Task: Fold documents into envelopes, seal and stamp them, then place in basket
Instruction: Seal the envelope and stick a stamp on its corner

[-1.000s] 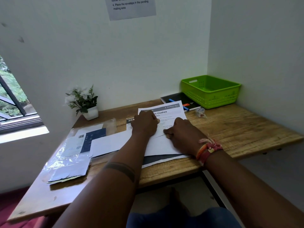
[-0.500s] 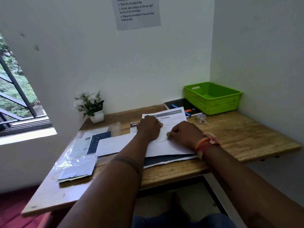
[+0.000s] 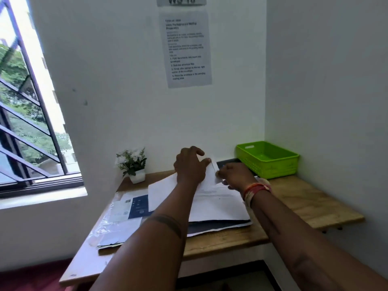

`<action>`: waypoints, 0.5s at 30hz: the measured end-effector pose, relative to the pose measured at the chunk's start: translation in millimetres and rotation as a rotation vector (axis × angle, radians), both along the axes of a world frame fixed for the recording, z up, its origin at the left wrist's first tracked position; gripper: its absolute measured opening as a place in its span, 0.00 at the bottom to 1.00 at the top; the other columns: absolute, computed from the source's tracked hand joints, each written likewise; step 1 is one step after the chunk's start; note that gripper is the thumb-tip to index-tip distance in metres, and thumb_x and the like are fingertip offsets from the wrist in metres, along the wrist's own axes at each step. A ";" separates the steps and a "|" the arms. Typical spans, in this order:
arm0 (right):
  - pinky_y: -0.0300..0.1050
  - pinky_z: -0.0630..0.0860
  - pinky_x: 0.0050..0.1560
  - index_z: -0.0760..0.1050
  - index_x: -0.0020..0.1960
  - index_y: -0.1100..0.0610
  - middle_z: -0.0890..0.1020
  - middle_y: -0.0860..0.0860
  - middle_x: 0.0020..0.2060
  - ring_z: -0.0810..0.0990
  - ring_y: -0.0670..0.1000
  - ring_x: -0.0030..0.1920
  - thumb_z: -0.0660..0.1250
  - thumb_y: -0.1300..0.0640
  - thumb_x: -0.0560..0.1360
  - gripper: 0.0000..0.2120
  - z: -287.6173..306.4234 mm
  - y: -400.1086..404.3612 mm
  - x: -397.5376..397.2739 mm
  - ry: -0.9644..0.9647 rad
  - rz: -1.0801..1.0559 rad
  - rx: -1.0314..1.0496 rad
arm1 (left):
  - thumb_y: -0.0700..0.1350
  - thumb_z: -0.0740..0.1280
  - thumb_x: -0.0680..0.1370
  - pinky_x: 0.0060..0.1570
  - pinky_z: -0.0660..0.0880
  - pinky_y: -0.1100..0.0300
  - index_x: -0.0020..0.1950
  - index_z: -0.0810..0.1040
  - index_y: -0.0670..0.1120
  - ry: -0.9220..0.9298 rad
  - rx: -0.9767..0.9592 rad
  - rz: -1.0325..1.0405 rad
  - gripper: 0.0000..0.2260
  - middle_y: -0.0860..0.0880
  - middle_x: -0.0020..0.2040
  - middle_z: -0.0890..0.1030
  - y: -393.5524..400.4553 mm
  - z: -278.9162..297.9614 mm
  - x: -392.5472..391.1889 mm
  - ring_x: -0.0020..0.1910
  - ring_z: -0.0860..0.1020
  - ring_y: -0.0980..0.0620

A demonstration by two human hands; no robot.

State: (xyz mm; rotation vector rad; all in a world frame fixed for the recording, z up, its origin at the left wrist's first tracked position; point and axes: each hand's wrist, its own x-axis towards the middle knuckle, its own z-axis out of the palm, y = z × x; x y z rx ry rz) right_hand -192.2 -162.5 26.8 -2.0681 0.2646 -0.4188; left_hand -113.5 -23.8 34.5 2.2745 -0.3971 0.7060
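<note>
Two hands' fingers pinch document [image 3: 218,203] | wooden table [image 3: 304,198] in white corner | window [image 3: 27,114] left

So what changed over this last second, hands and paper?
Both hands moved from pressing the document flat to its far end: the left hand and right hand now grip that edge, lifted off the stack and curling toward the person. The head camera also tilted up. The green basket, plant and plastic-sleeved papers stayed put.
</note>
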 end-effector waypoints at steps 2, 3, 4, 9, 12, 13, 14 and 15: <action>0.50 0.80 0.44 0.80 0.33 0.53 0.84 0.52 0.33 0.84 0.56 0.40 0.71 0.55 0.68 0.06 17.8 3.3 -3.0 -0.127 -0.048 -0.094 | 0.53 0.73 0.76 0.57 0.71 0.51 0.52 0.75 0.53 -0.049 -0.056 0.027 0.10 0.50 0.54 0.75 -3.9 12.3 -13.4 0.53 0.72 0.50; 0.47 0.78 0.44 0.81 0.34 0.52 0.85 0.52 0.35 0.84 0.55 0.42 0.71 0.55 0.69 0.06 28.0 6.0 -7.8 -0.170 -0.068 -0.165 | 0.50 0.72 0.76 0.55 0.72 0.51 0.50 0.75 0.50 -0.039 -0.100 -0.008 0.09 0.49 0.53 0.76 -6.7 19.2 -20.3 0.53 0.74 0.49; 0.43 0.76 0.43 0.84 0.38 0.53 0.86 0.52 0.38 0.84 0.54 0.44 0.70 0.55 0.71 0.05 37.0 9.4 -12.8 -0.215 -0.093 -0.238 | 0.47 0.71 0.77 0.54 0.73 0.51 0.50 0.76 0.48 -0.019 -0.146 -0.050 0.06 0.48 0.52 0.77 -9.1 27.1 -27.3 0.53 0.76 0.47; 0.43 0.74 0.44 0.86 0.51 0.49 0.84 0.54 0.45 0.82 0.54 0.46 0.66 0.51 0.76 0.10 71.1 26.4 -25.4 -0.412 -0.144 -0.475 | 0.52 0.59 0.83 0.45 0.68 0.58 0.50 0.81 0.44 0.087 -0.437 -0.070 0.15 0.49 0.47 0.82 -16.3 71.3 -60.8 0.48 0.78 0.49; 0.44 0.70 0.38 0.84 0.49 0.50 0.73 0.52 0.41 0.78 0.56 0.42 0.64 0.56 0.76 0.09 74.1 38.6 -28.0 -0.434 -0.128 -0.615 | 0.56 0.62 0.82 0.49 0.73 0.55 0.44 0.84 0.44 0.172 -0.530 -0.074 0.19 0.48 0.43 0.84 -16.1 85.4 -65.8 0.45 0.80 0.48; 0.44 0.69 0.38 0.83 0.48 0.52 0.71 0.52 0.41 0.77 0.57 0.43 0.64 0.58 0.75 0.09 72.3 43.0 -29.5 -0.437 -0.118 -0.670 | 0.55 0.65 0.80 0.51 0.75 0.54 0.43 0.84 0.43 0.204 -0.551 -0.076 0.18 0.47 0.42 0.84 -14.0 86.7 -66.0 0.46 0.81 0.47; 0.45 0.70 0.39 0.82 0.48 0.53 0.71 0.52 0.43 0.77 0.57 0.45 0.65 0.58 0.75 0.08 68.6 45.4 -30.0 -0.443 -0.109 -0.715 | 0.53 0.66 0.80 0.51 0.76 0.55 0.42 0.84 0.42 0.237 -0.576 -0.066 0.16 0.46 0.42 0.84 -9.9 87.0 -65.6 0.47 0.81 0.45; 0.47 0.72 0.42 0.82 0.50 0.53 0.73 0.53 0.46 0.76 0.58 0.48 0.66 0.57 0.75 0.07 63.4 46.8 -31.6 -0.457 -0.097 -0.757 | 0.50 0.66 0.80 0.48 0.77 0.56 0.43 0.83 0.41 0.274 -0.587 -0.054 0.15 0.45 0.42 0.84 -5.3 84.6 -64.1 0.48 0.82 0.45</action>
